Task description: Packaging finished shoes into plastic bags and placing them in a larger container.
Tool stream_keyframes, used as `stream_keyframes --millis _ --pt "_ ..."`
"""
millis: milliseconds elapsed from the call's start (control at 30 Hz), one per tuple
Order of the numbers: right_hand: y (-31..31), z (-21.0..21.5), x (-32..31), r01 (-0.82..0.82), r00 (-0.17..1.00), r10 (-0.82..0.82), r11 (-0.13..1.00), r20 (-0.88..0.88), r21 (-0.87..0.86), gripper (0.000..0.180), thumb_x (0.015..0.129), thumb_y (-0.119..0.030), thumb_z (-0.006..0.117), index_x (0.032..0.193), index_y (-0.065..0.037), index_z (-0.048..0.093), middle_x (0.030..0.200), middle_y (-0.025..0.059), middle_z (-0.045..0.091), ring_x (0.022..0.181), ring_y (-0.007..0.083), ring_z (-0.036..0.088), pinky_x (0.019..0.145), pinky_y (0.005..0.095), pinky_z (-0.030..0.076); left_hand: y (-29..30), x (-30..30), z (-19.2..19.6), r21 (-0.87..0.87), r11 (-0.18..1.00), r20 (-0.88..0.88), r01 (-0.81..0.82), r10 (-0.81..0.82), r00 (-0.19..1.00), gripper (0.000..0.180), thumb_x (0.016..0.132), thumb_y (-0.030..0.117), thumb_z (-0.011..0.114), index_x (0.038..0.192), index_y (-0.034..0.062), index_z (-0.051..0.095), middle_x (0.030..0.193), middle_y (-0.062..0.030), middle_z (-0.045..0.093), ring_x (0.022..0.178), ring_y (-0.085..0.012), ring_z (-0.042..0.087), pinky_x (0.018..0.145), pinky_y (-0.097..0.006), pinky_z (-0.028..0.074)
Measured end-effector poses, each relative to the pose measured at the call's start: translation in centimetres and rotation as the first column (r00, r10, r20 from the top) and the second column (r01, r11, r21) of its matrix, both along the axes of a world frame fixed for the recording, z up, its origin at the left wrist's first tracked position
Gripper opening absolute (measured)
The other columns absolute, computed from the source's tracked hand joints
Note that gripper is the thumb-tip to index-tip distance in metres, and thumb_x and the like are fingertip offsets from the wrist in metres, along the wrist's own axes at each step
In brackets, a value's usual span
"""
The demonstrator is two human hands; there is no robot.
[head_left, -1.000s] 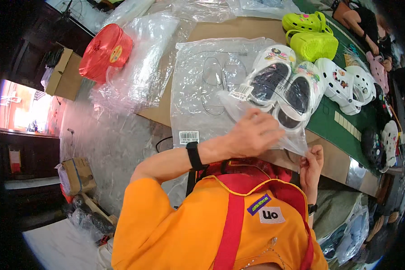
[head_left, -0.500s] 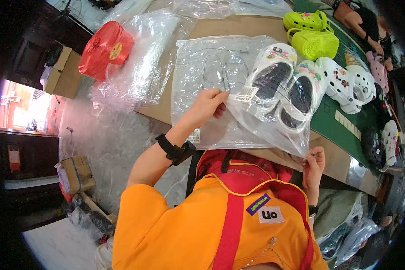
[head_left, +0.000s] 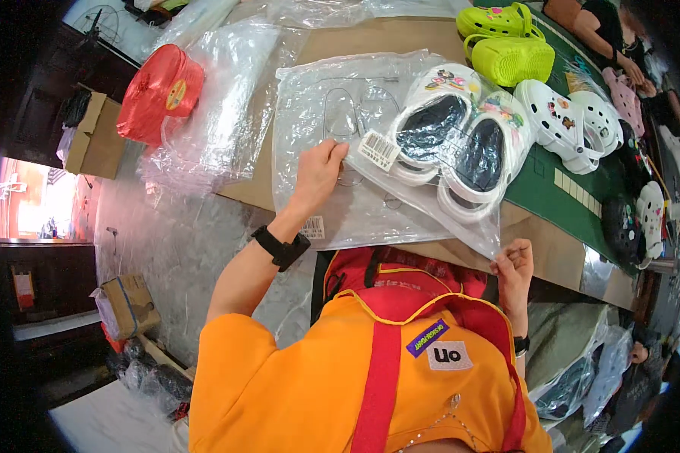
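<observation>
Head view: barcode label (head_left: pixel 378 149) on clear bag (head_left: pixel 425 198) around white clogs (head_left: pixel 480 155)

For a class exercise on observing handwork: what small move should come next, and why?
Perhaps fold the near edge of the clear bag up toward the dark-lined white clogs. The left hand and right hand both pinch that edge, the clogs appear to lie inside, and the bag extends past their heels.
</observation>
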State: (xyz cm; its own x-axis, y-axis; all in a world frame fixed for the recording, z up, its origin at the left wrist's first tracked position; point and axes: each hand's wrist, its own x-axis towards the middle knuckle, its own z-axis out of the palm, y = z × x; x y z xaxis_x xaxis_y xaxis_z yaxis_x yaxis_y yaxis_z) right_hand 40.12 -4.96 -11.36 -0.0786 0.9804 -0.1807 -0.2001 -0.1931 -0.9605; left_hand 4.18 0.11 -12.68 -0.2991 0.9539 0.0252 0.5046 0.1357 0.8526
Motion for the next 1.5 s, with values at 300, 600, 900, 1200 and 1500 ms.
stream_keyframes --millis 300,600,900,1200,1500 --pt "-0.9 -0.2 -0.2 -0.01 0.998 0.009 1.0 -0.069 -0.01 0.021 0.079 -0.001 0.059 0.086 -0.009 0.04 0.076 -0.0004 0.048 0.063 0.0079 0.047 0.056 0.0207 0.038 0.3 0.9 0.7 0.09 0.996 -0.32 0.002 0.027 0.947 0.02 0.085 0.02 0.054 0.08 0.0012 0.056 0.07 -0.0125 0.058 0.066 -0.0299 0.055 0.062 -0.037 0.042" --pt "-0.8 0.0 -1.0 -0.024 0.999 0.024 1.0 -0.049 -0.016 0.014 0.083 -0.001 0.053 0.089 -0.008 0.043 0.074 -0.0015 0.049 0.063 0.0056 0.05 0.055 0.0176 0.039 -4.0 13.2 4.3 0.432 0.449 -0.728 0.782 -0.338 0.596 0.031 0.068 0.018 0.064 0.098 0.0117 0.059 0.094 -0.0022 0.054 0.092 -0.0195 0.052 0.079 -0.037 0.036" --pt "-1.0 -0.1 -1.1 0.005 0.985 -0.011 0.999 -0.172 -0.036 0.012 0.084 -0.003 0.051 0.09 -0.009 0.043 0.072 -0.0017 0.049 0.059 0.0048 0.046 0.052 0.0172 0.036 -3.2 16.9 2.3 0.364 0.405 -0.83 0.839 -0.267 0.489 0.025 0.069 0.018 0.057 0.093 0.0112 0.059 0.09 0.0 0.052 0.09 -0.0159 0.05 0.078 -0.035 0.034" --pt "-0.5 0.1 -0.8 -0.051 0.982 0.041 0.998 -0.185 -0.048 0.013 0.085 -0.004 0.052 0.092 -0.009 0.042 0.071 -0.0024 0.048 0.059 0.0038 0.045 0.051 0.0166 0.035 -1.6 17.3 2.8 0.344 0.276 -0.849 0.898 -0.317 0.422 0.018 0.066 0.017 0.056 0.081 0.0076 0.058 0.074 0.0009 0.048 0.076 -0.0145 0.05 0.07 -0.031 0.036" --pt "-0.5 1.6 -1.7 -0.049 0.904 -0.04 0.979 -0.426 -0.196 0.015 0.083 0.001 0.051 0.089 -0.009 0.041 0.069 -0.0014 0.046 0.057 0.0067 0.042 0.052 0.0221 0.034 -0.9 15.0 2.7 0.359 0.258 -0.862 0.897 -0.276 0.425 0.019 0.067 0.017 0.056 0.082 0.006 0.058 0.072 -0.0008 0.049 0.066 -0.0142 0.049 0.06 -0.028 0.037"
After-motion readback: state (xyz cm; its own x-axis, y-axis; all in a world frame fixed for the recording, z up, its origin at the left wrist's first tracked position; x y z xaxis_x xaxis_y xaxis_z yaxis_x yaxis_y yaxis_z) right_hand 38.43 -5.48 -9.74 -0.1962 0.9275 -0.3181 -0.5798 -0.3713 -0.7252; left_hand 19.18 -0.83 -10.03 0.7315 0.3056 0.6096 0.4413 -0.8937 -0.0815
